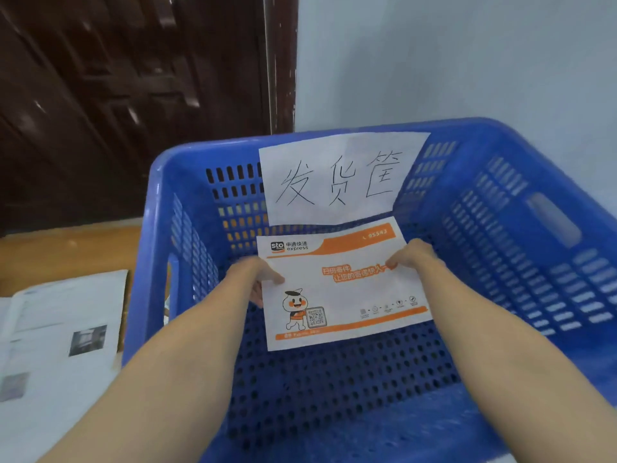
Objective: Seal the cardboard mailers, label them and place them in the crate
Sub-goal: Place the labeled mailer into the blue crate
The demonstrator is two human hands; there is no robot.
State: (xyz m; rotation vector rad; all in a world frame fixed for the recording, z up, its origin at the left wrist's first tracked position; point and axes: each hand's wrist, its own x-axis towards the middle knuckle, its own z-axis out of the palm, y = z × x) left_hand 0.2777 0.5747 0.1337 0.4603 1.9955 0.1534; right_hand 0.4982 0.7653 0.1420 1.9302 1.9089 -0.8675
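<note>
Head view: both hands, left (263, 279) and right (412, 257), pinch a flat printed mailer (340, 285). It sits inside the perforated blue plastic crate (500, 228).

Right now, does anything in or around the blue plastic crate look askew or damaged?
Nothing damaged. The white and orange cardboard mailer, held by the left hand and right hand inside the blue perforated plastic crate, is slightly rotated. The handwritten white paper sign on the far wall hangs a little tilted.
</note>
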